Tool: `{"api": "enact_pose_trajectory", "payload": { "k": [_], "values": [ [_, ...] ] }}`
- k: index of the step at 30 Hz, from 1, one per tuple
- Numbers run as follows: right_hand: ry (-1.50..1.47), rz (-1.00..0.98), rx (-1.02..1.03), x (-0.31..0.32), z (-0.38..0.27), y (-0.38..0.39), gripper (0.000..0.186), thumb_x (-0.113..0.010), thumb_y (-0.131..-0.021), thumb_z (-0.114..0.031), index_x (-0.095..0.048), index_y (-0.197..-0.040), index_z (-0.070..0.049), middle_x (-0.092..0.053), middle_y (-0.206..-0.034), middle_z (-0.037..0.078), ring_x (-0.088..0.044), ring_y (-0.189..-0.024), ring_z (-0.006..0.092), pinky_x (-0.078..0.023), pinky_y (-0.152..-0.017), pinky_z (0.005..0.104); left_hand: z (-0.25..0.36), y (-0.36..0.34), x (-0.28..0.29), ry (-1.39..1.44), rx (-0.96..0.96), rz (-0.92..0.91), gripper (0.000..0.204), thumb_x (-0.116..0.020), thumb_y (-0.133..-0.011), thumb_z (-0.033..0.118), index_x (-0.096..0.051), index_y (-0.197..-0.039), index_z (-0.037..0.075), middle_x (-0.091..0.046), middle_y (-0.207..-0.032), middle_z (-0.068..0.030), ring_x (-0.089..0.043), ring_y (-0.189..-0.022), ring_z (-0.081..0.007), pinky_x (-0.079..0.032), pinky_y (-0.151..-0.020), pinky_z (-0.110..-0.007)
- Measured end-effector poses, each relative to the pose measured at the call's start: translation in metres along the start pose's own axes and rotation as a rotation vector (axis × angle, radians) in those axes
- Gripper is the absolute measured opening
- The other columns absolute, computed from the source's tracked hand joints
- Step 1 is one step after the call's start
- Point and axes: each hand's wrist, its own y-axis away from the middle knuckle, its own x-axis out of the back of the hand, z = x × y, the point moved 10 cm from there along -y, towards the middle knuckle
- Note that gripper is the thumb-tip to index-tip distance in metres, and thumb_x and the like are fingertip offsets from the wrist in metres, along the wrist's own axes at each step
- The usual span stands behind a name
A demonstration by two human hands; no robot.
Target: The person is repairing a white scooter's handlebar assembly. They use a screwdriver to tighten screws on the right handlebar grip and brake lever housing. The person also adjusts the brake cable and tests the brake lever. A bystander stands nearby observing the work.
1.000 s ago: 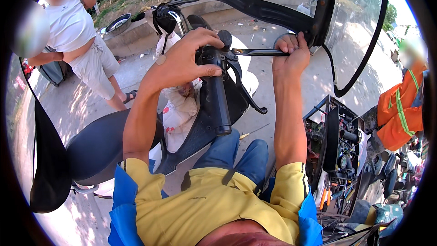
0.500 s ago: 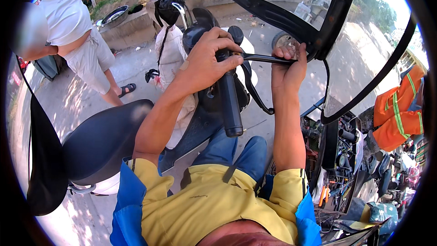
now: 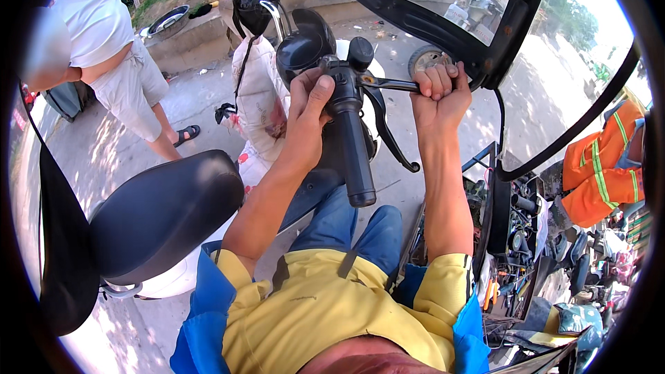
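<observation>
Out on sunny pavement [image 3: 128, 128], the scooter grip [image 3: 357, 166] sits closest, left hand [image 3: 305, 114] cupped against the switch housing [image 3: 343, 82] (can't tell if it's actually gripping), right hand [image 3: 442, 97] wrapped round the dark bar's [image 3: 396, 84] outer end, probably for leverage, windshield frame [image 3: 409, 17] beyond.

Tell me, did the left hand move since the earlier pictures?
Yes. Judged against the black handlebar grip, the left hand has moved left: before, it reached over the bar just beyond the grip; now it is at the bar's left side.
</observation>
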Motion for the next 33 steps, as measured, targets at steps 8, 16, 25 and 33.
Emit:
{"api": "enact_pose_trajectory", "payload": {
  "k": [8, 16, 25, 33],
  "values": [
    [-0.035, -0.011, -0.008, 0.000, -0.002, -0.002, 0.034, -0.049, -0.109, -0.028, -0.045, -0.079, -0.015, -0.022, -0.055, -0.005, -0.019, -0.045, 0.0101, -0.025, -0.047, 0.0284, -0.024, -0.028, -0.010, 0.277, 0.304, -0.033, 0.032, -0.067, -0.101, 0.035, -0.063, -0.111, 0.005, -0.066, -0.092, -0.0060, -0.067, -0.078, -0.0163, -0.058, -0.070, -0.034],
    [-0.062, -0.005, 0.005, 0.001, 0.002, 0.003, 0.033, -0.049, -0.109, -0.028, -0.045, -0.079, -0.014, -0.022, -0.055, -0.005, -0.019, -0.046, 0.0099, -0.024, -0.047, 0.0283, -0.031, -0.022, -0.012, 0.337, 0.269, -0.021, 0.029, -0.066, -0.101, 0.033, -0.062, -0.108, 0.005, -0.066, -0.090, -0.0062, -0.066, -0.074, -0.0168, -0.057, -0.065, -0.033],
    [-0.126, -0.183, -0.109, -0.007, 0.005, -0.005, 0.034, -0.049, -0.104, -0.019, -0.044, -0.072, -0.013, -0.022, -0.052, -0.004, -0.023, -0.046, 0.0119, -0.025, -0.051, 0.0300, -0.021, -0.027, 0.013, 0.247, 0.241, -0.186, 0.054, -0.061, -0.105, 0.049, -0.061, -0.129, 0.001, -0.070, -0.109, -0.0094, -0.068, -0.097, -0.0183, -0.058, -0.091, -0.036],
    [-0.135, -0.207, -0.165, -0.006, -0.002, -0.011, 0.031, -0.047, -0.101, -0.015, -0.040, -0.070, -0.014, -0.023, -0.053, -0.004, -0.023, -0.045, 0.0112, -0.026, -0.051, 0.0301, -0.183, -0.007, 0.278, -0.487, 0.307, 0.199, 0.022, -0.066, -0.101, 0.011, -0.071, -0.115, -0.005, -0.073, -0.091, -0.0073, -0.064, -0.076, -0.0109, -0.053, -0.062, -0.028]
  ]
}}
